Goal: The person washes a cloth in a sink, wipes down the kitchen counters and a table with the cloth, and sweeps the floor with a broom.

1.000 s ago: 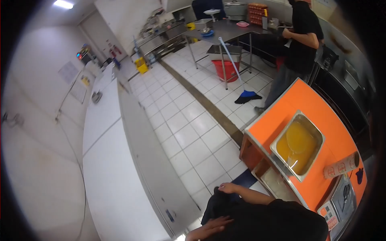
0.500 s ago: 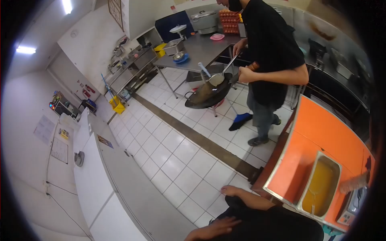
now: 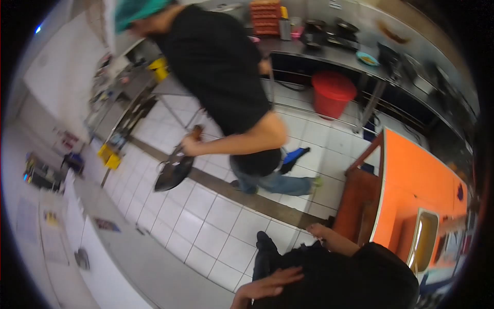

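Note:
My left hand (image 3: 275, 283) lies open and flat on the front of my black clothing (image 3: 350, 278), fingers stretched and nothing in it. Lower down, beside the orange table (image 3: 399, 177), hangs my right hand (image 3: 320, 231). It is small and blurred, so its fingers cannot be made out clearly, and no object shows in it. Ahead of me a co-worker (image 3: 216, 67) in a black shirt and green hair cover walks leftward. One of that person's hands (image 3: 191, 145) grips the handle of a dark wok (image 3: 176, 170), which tilts downward.
A steel pan of yellow liquid (image 3: 426, 242) is set on the orange table. A red bin (image 3: 333, 93) stands under the steel counter (image 3: 303, 51). A blue broom head (image 3: 294, 158) rests on the tiled floor (image 3: 206, 221). A grey-topped counter (image 3: 149, 257) runs along my left.
The co-worker has moved left and now carries the wok low, no longer working a ladle in it. My view has shifted right. My left hand stays on my clothing.

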Available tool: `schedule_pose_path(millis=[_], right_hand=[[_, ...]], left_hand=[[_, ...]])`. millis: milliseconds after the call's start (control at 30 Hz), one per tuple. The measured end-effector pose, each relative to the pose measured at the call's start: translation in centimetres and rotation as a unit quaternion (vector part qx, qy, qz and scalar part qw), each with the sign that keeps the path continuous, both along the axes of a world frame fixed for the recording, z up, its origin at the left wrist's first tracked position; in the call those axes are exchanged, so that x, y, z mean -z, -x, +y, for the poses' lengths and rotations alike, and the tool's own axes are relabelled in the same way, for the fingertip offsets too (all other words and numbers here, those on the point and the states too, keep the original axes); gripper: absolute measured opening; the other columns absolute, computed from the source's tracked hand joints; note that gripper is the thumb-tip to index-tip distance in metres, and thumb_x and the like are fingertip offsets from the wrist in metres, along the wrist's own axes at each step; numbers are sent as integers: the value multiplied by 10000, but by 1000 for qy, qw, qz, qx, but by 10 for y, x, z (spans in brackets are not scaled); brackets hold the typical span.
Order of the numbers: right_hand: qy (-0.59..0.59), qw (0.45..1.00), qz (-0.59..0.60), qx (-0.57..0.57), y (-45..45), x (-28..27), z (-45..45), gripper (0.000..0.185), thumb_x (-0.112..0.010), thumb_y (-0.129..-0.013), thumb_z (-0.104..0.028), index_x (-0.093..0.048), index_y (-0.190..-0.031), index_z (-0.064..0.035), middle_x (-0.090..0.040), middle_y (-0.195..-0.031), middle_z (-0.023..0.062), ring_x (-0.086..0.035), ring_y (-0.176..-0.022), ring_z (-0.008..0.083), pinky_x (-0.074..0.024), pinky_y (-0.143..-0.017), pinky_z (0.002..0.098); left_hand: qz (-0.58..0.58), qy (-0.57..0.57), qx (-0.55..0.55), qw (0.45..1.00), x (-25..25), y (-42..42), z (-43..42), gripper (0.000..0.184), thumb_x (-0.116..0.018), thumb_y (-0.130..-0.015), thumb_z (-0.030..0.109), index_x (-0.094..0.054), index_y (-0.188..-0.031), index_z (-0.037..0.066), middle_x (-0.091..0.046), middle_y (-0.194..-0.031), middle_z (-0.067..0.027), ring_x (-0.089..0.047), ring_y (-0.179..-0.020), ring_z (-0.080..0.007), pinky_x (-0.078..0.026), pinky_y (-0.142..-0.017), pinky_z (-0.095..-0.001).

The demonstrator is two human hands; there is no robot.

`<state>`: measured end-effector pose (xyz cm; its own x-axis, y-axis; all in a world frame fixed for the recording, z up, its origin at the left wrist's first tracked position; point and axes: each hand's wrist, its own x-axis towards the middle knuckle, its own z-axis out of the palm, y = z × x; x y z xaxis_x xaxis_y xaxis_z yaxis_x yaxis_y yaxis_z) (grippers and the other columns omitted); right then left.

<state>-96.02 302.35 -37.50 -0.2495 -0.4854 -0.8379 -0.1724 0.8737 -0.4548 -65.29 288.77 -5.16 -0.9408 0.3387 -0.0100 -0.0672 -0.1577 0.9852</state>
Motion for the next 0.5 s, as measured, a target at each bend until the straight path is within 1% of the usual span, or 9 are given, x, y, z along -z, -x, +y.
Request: schedule_pose_path(millis=[33,67,133,167,233,267,367,433,500], right_hand=[[-18,996,-26,87,4,-2,-15,464,-548,-927,-433,-610,-1231,-88,-660,-975,122,-661,-770,237,-562,-601,399],[-32,983,-46,176,8,-3,-29,505,-562,-932,-457,-568,-1298,-110,-637,-1030,110,-640,-763,213,-553,-569,388],[-1,972,-64,227,27,-13,-67,512,-565,-932,-467,-558,-1305,-116,-625,-1068,110,-635,-818,228,-553,-621,407],[22,969,-69,235,39,-18,-88,516,-567,-932,-471,-553,-1308,-119,-619,-1087,109,-633,-845,236,-553,-646,416],[70,965,-71,241,64,-25,-142,524,-571,-931,-481,-542,-1315,-126,-607,-1125,109,-628,-900,251,-553,-697,434],[97,962,-71,245,80,-30,-173,528,-573,-931,-486,-537,-1318,-129,-601,-1144,109,-626,-927,259,-553,-723,443],[159,954,-72,242,124,-96,-288,456,-552,-960,-442,-552,-1296,-134,-600,-1170,84,-633,-992,261,-552,-777,445],[209,946,-60,241,168,-104,-373,429,-608,-939,-374,-559,-1299,-146,-635,-1087,54,-640,-945,226,-546,-760,444],[250,936,-50,241,214,-108,-458,532,-657,-901,-292,-486,-1380,-136,-653,-1019,57,-640,-888,188,-538,-666,394]], left_hand=[[-85,115,6,990,11,4,-23,642,-379,-1004,524,-276,-1542,189,-138,-1618,-168,-105,-1497,-345,14,-1126,-663],[-82,104,23,991,25,7,-43,642,-379,-1004,524,-276,-1542,189,-138,-1618,-168,-105,-1497,-345,14,-1126,-663],[-214,211,-13,954,44,11,-88,624,-444,-1001,471,-329,-1518,143,-216,-1583,-226,-179,-1479,-367,-126,-1157,-584],[-213,210,-3,954,43,18,-111,624,-444,-1001,471,-329,-1518,143,-216,-1583,-226,-179,-1479,-367,-126,-1157,-584],[-251,450,-45,856,38,31,-157,565,-471,-986,458,-392,-1489,212,-276,-1559,-220,-281,-1428,-411,-204,-1131,-611],[-255,448,-37,856,39,36,-179,565,-471,-986,458,-392,-1489,212,-276,-1559,-220,-281,-1428,-411,-204,-1131,-611],[-197,320,-196,906,20,67,-252,533,-522,-978,413,-477,-1423,123,-472,-1435,-228,-471,-1314,-382,-363,-1093,-369],[-191,297,-211,912,12,92,-296,506,-539,-980,341,-479,-1414,89,-474,-1434,-231,-458,-1332,-363,-355,-1100,-370],[-183,281,-251,908,16,117,-335,462,-556,-982,217,-485,-1404,43,-513,-1405,-213,-477,-1327,-297,-361,-1093,-354]])
